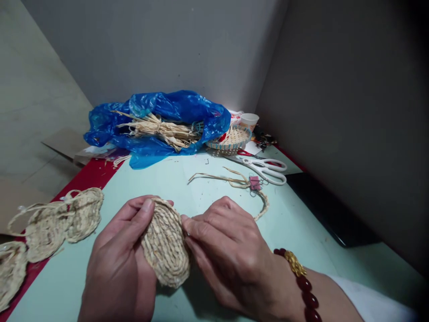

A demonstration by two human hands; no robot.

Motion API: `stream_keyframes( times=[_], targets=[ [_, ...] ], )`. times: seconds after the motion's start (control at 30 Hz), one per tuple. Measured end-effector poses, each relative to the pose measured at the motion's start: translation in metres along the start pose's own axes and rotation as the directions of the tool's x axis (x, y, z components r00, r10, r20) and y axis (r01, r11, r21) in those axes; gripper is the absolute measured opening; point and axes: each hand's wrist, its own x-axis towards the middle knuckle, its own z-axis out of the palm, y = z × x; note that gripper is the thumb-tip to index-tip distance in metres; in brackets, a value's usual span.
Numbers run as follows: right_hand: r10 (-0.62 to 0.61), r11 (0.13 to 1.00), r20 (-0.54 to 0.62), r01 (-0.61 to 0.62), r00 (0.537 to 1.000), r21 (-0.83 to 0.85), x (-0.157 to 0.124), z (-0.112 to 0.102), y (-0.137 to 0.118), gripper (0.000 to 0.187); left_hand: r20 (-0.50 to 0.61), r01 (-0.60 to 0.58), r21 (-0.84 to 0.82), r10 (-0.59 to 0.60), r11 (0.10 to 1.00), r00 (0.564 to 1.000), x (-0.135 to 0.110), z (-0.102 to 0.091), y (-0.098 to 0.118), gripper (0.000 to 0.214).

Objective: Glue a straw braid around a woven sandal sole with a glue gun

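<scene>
An oval woven straw piece (166,243), made of braided straw laid in close rows, is held tilted above the table. My left hand (122,259) grips it from the left, thumb on its face and fingers behind. At its right rim, my right hand (231,250) is closed in a pinch, thumb and index fingertip together on the edge. Anything small between those fingertips is hidden. Beyond the right hand lies a thin straw braid (263,205) with loose ends, held by a pink clip (254,183).
White-handled scissors (268,170) lie near a small woven basket (231,139) and a paper cup (250,120). A blue plastic bag (181,105) holds a straw bundle (161,129). Finished-looking woven straw pieces (50,228) rest at left. A black flat object (325,205) lies right, beside grey panels.
</scene>
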Motion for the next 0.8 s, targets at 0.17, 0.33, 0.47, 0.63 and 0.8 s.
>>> stream_keyframes(
  times=[0.17, 0.33, 0.47, 0.63, 0.8],
  targets=[
    [0.062, 0.991, -0.026, -0.059, 0.998, 0.118, 0.001, 0.004, 0.003, 0.016, 0.062, 0.112, -0.051, -0.108, 0.992, 0.992, -0.001, 0.002, -0.004, 0.012],
    [0.168, 0.955, -0.015, -0.159, 0.986, 0.25, 0.002, 0.005, 0.006, 0.016, 0.002, 0.013, -0.058, -0.013, 0.998, 1.0, 0.0, 0.006, -0.014, 0.01],
    [0.261, 0.916, 0.018, -0.254, 0.965, 0.309, 0.006, 0.0, 0.007, 0.018, 0.002, 0.005, -0.023, -0.005, 1.0, 1.0, -0.004, 0.01, -0.016, 0.009],
    [0.304, 0.852, 0.123, -0.328, 0.945, 0.408, 0.01, -0.016, 0.023, 0.022, 0.061, -0.003, 0.064, -0.001, 0.998, 0.998, -0.008, 0.011, -0.013, 0.01],
    [0.205, 0.851, 0.331, -0.335, 0.921, 0.404, 0.014, -0.042, 0.044, 0.022, 0.208, -0.03, 0.313, -0.037, 0.949, 0.977, -0.002, 0.0, -0.013, 0.033]
  ],
)
